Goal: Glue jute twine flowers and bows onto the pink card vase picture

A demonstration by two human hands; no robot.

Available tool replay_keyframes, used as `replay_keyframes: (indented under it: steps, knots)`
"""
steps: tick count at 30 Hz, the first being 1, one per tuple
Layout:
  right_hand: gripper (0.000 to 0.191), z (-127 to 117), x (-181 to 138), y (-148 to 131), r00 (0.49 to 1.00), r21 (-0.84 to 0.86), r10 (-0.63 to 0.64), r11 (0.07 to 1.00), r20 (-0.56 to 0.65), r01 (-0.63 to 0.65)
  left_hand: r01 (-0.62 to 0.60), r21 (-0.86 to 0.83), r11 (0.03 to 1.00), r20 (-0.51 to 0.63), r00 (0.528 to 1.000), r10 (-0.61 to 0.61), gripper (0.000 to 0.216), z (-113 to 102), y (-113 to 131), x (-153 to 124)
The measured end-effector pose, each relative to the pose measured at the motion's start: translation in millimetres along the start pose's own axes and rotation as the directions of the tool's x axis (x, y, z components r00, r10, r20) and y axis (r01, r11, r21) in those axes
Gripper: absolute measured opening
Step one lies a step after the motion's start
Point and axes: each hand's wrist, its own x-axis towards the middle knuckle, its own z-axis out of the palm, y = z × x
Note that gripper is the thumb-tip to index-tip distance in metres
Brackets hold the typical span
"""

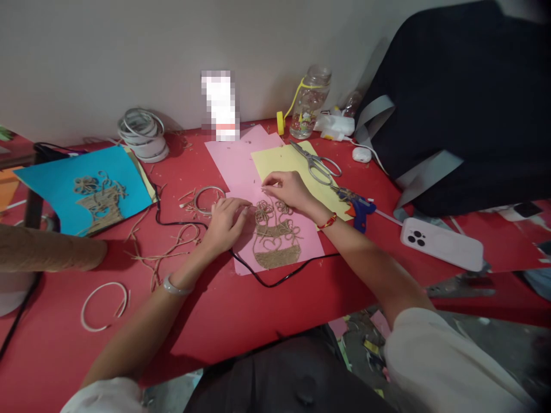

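Pink paper (312, 246) lies in front of me with a twine picture (278, 255) on it: a basket shape, a bow, a heart outline and looped flowers. My left hand (228, 222) rests flat on the paper's left side, fingers stretched out near the left twine flower (264, 212). Above the flowers, my right hand (287, 188) has thumb and forefinger pinched together. Whatever is between those fingertips is too small to make out. A thin twine strand runs up the paper just below them.
Scissors (316, 162) and a blue glue gun (362, 212) lie right, by yellow paper (269, 158). A black cord (269, 285) crosses the pink paper's lower edge. Left are loose twine (166, 252), a blue sheet (51, 183) and a twine roll (51, 249). A bottle (307, 109) stands behind.
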Motion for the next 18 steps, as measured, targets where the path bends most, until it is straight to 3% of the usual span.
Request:
replay_keyframes:
  steps: [8, 18]
  knots:
    - [0.006, 4.8, 5.7, 2.1, 0.999, 0.185, 0.014, 0.983, 0.043, -0.022, -0.004, -0.006, 1.0, 0.006, 1.0, 0.004, 0.034, -0.3, 0.0, 1.6]
    - [0.009, 10.7, 11.8, 7.1, 0.998, 0.155, 0.044, 0.987, 0.043, -0.05, -0.078, 0.085, 0.993, 0.072, 0.995, 0.072, 0.043, -2.7, 0.6, 10.5]
